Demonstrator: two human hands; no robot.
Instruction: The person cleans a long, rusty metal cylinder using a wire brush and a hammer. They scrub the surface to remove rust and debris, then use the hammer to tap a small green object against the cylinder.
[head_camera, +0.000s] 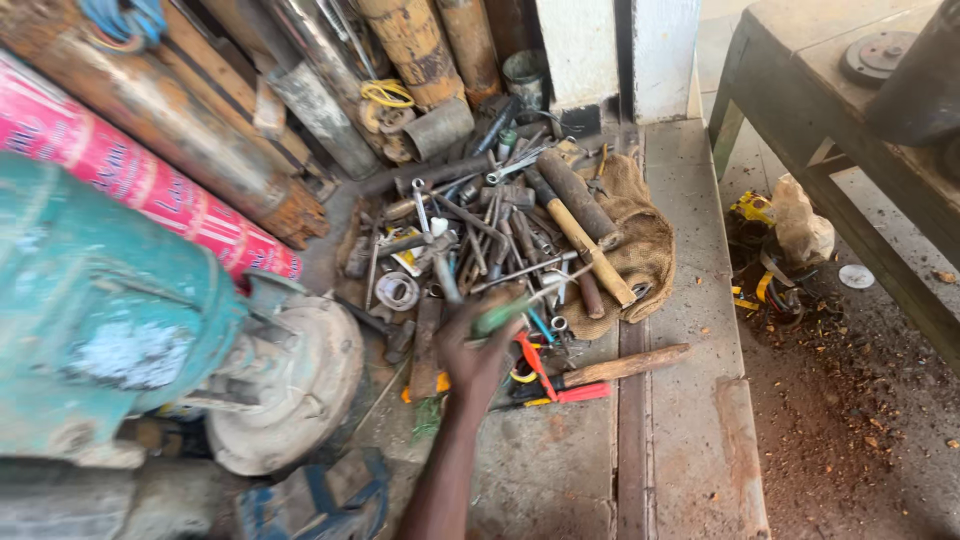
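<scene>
The teal motor fills the frame from 8 to 10 o'clock, its pale round end plate facing the tool heap. It stands close beside the reaching arm, so an elbow swung wide would likely knock against that plate.

A pink-wrapped roll and rusty pipes lean across 10 to 12 o'clock. They look only propped; a tug on a tool caught under them could bring one sliding down onto the heap.

The concrete floor runs from 12 to 5 o'clock, with a worktop at 2 o'clock and scraps on the dirt at 4 o'clock.

The heap of tools lies at centre, partly on a burlap sack: spanners, rods, a wooden-handled hammer, another wooden handle at 5 o'clock. They lie crossed over one another, so lifting one may drag others loose or pinch fingers.

One hand, which side I cannot tell, reaches in from 6 o'clock. Its grip is closed round a green-handled tool, held just over the heap's near edge with the metal shaft pointing toward 2 o'clock. The picture is blurred here; a loose hold could drop it back among the rest. Red-handled pliers lie just beside the hand at 4 o'clock, close enough to snag.
</scene>
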